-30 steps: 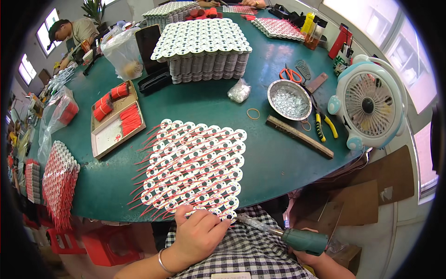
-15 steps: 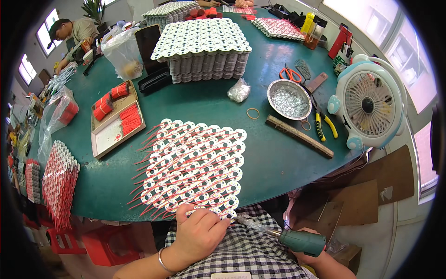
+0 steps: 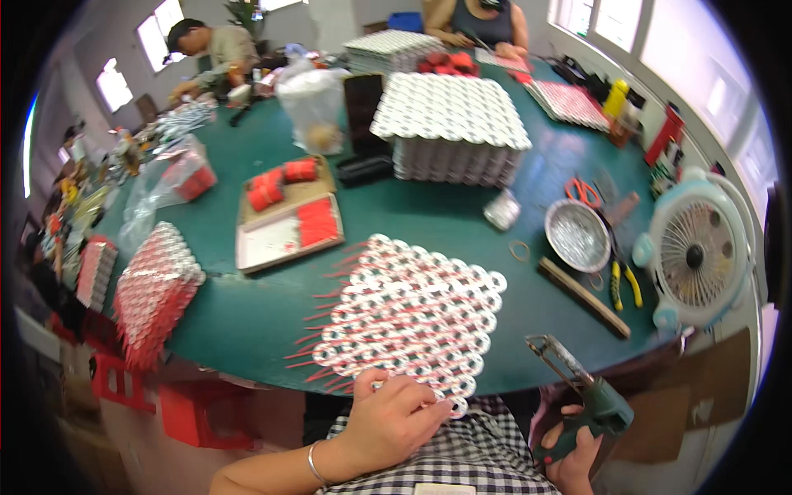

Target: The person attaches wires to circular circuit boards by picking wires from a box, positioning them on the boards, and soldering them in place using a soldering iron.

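hands, two: left (image 3: pixel 389 422) on one panel (image 3: pixel 417 309), grip unclear; right (image 3: pixel 582 459) grasping one green tool (image 3: pixel 609 406)

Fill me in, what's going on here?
The person's left hand rests on the near edge of a panel of white ring-shaped discs with thin red wires. The right hand grips a dark green pistol-shaped tool, its metal tip right of the panel, not touching it. A shallow cardboard box of red bundles lies farther left.

Daylight glares nearly white from windows (image 3: pixel 612 25) well beyond and right of the left hand's fingers (image 3: pixel 417 396). Blur softens the sheet of white discs (image 3: pixel 408 309) just ahead of them; fisheye distortion bends lines toward black corners.
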The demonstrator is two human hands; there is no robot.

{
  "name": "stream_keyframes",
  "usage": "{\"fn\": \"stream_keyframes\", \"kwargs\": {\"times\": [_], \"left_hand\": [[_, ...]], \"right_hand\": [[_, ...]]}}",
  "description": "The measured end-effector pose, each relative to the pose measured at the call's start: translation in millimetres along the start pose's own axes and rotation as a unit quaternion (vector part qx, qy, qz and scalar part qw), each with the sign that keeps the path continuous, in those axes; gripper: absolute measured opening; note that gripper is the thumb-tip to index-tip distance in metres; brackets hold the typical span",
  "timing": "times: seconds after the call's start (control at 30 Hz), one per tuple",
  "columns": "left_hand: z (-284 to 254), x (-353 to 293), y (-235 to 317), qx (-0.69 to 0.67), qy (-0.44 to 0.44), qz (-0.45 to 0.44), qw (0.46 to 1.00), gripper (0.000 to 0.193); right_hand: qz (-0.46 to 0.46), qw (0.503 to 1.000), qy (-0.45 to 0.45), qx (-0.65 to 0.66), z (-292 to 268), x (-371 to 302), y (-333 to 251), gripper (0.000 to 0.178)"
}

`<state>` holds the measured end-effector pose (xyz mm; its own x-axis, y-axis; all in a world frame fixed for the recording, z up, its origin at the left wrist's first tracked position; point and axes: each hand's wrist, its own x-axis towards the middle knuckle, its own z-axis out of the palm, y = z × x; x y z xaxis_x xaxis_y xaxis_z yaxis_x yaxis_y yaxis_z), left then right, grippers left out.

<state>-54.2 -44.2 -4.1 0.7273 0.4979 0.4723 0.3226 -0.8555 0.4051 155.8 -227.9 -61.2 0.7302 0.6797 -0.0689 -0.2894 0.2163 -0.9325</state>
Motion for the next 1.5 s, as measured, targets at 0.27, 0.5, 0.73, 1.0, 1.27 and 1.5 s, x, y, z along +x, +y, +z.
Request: {"fn": "stream_keyframes", "kwargs": {"times": [0.27,0.5,0.73,1.0,1.27,1.5], "left_hand": [[-51,75,-154,0.267,0.132,-0.083,0.951,0.012],[-35,78,-224,0.247,0.062,-0.12,0.96,0.021],[-32,74,-130,0.133,0.06,-0.09,0.985,0.025],[-29,70,-65,0.045,0.001,0.02,0.999,0.023],[32,64,17,-0.283,-0.239,0.082,0.925,0.051],[54,57,33,-0.381,-0.197,-0.106,0.897,0.048]], "right_hand": [[-0.002,1.0,0.003,0.006,28,20,-12,0.042],[0.194,0.964,0.027,0.178,22,28,-14,0.043],[0.298,0.911,-0.029,0.282,17,35,-25,0.05],[0.299,0.893,-0.083,0.326,24,41,-30,0.049],[0.137,0.987,-0.001,0.082,35,20,24,0.035],[0.27,0.817,-0.325,-0.393,50,30,-27,0.063]]}}
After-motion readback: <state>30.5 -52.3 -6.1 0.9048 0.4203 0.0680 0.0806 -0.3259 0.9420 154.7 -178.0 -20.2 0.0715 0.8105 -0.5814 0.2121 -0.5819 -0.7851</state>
